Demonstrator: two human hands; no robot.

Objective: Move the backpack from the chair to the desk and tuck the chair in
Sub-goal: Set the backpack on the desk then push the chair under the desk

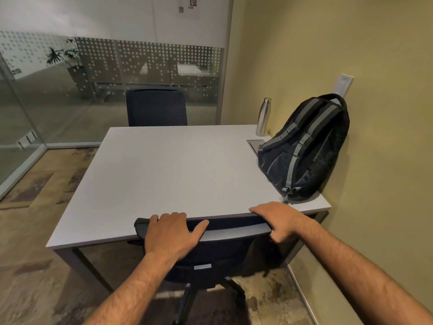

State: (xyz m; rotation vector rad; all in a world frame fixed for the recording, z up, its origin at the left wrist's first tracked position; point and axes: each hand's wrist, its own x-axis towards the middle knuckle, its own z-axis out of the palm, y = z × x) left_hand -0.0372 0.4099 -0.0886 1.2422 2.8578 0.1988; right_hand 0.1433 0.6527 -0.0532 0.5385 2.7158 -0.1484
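A black backpack (307, 148) with grey straps stands on the right side of the white desk (164, 174), leaning against the yellow wall. A dark office chair (225, 249) sits at the desk's near edge, its backrest top touching the edge and its seat hidden under the desk. My left hand (171, 233) grips the left part of the backrest top. My right hand (278, 219) grips the right end of it.
A steel bottle (263, 117) stands at the desk's far right corner beside a cable hatch (254, 144). A second dark chair (156, 106) is tucked at the far side. Glass partitions run along the left and back; the yellow wall (375, 160) is close on the right.
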